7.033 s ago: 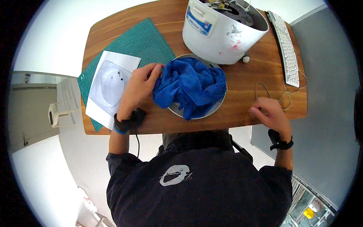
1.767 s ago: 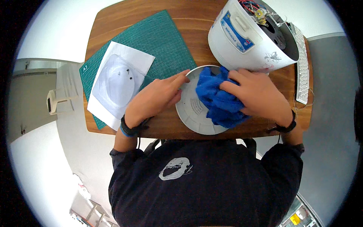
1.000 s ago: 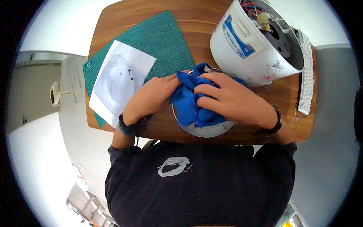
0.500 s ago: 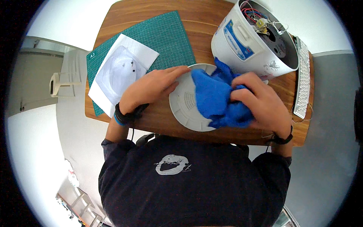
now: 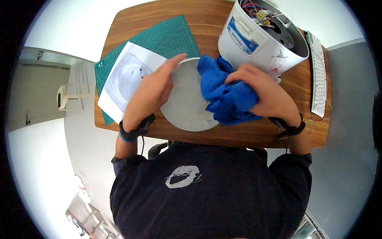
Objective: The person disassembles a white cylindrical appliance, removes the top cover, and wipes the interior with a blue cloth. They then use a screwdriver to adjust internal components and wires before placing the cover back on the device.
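Note:
A round, pale grey plastic disc [image 5: 185, 99] lies at the desk's front edge, its smooth face up. At its left rim is my left hand [image 5: 153, 89], slightly blurred, with one finger stretched past the far rim and the thumb apart from it. My right hand [image 5: 264, 89] is closed on a bunched blue cloth [image 5: 229, 93], which covers the disc's right part. The fingertips in the cloth's folds are partly hidden.
A tilted white tub [image 5: 254, 44] with wires and a dark round part inside stands behind my right hand. Right of it lies a white keyboard [image 5: 317, 75]. At the left, a white sheet with a clear plastic piece [image 5: 125, 81] overlaps a green cutting mat [image 5: 159, 44].
The disc has been turned over: its ribbed face showed before, its smooth face shows now. My left hand has shifted along the left rim, and the cloth has bunched up more.

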### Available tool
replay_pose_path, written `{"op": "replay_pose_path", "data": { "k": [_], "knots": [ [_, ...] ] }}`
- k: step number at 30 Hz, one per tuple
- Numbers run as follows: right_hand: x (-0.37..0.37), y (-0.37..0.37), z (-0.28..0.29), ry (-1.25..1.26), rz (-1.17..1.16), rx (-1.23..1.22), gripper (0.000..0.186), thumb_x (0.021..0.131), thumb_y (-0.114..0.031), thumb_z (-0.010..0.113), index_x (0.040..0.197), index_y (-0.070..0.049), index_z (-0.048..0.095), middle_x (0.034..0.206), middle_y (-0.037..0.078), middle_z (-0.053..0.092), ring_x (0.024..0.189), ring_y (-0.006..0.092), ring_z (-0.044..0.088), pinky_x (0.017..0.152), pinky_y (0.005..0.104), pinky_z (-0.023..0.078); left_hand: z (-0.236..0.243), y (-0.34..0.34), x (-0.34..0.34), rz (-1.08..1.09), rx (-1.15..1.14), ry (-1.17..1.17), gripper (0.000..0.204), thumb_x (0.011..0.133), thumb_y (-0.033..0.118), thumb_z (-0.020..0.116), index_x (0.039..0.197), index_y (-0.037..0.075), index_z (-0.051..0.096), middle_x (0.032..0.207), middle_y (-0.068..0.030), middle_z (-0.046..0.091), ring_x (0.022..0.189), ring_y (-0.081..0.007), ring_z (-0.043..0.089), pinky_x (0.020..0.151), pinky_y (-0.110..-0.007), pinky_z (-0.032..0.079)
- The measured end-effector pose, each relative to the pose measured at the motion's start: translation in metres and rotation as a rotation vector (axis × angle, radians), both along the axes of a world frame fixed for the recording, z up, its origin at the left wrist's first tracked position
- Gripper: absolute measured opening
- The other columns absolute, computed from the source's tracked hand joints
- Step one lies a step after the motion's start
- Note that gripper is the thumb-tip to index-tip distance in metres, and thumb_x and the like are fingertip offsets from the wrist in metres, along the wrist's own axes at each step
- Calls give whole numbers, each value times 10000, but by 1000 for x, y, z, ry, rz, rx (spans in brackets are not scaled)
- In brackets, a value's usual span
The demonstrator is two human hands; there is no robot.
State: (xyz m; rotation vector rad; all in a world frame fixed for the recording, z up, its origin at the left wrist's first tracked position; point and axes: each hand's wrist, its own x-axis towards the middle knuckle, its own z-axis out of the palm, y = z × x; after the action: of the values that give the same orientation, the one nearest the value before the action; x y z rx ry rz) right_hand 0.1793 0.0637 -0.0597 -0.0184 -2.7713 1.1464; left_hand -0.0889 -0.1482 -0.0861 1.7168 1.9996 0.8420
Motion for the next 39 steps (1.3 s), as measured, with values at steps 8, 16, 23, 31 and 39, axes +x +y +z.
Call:
{"op": "replay_pose_path", "data": {
  "k": [8,16,23,31,39],
  "knots": [
    [31,19,4,25,-95,-192,539,840,-20,812,1351,-66,644,1279,112,712,1235,266,690,1101,401,519,-1,2,2,186,308,-119,577,932,-144,522,1453,75,635,1361,-161,749,1260,-309,731,1036,-413,595],
    [63,31,-6,68,-378,-304,536,864,-27,855,1368,-49,672,1314,98,741,1271,237,682,1142,388,501,1,-10,2,130,661,-246,476,852,-211,625,1245,25,751,1245,-115,782,1125,-234,746,1047,-386,589],
    [69,23,-22,146,-733,-506,419,979,-119,822,1366,-38,684,1247,93,771,1180,195,699,1119,376,511,7,-10,7,-81,789,159,380,774,-120,742,1105,56,801,1080,-111,829,977,-269,763,812,-354,585],
    [16,-27,10,293,-195,61,787,802,-147,910,1525,-157,598,1460,197,564,1350,412,595,1147,484,501,24,3,34,-290,741,343,270,911,235,723,1110,84,825,1096,-55,819,918,-245,722,766,-335,611],
    [3,-43,8,203,-228,560,841,645,-120,938,1425,-180,631,1338,107,612,1177,382,623,954,488,582,25,10,42,-349,725,429,278,846,199,781,1097,79,792,1135,-47,802,997,-250,747,803,-366,606]
  ]
}}
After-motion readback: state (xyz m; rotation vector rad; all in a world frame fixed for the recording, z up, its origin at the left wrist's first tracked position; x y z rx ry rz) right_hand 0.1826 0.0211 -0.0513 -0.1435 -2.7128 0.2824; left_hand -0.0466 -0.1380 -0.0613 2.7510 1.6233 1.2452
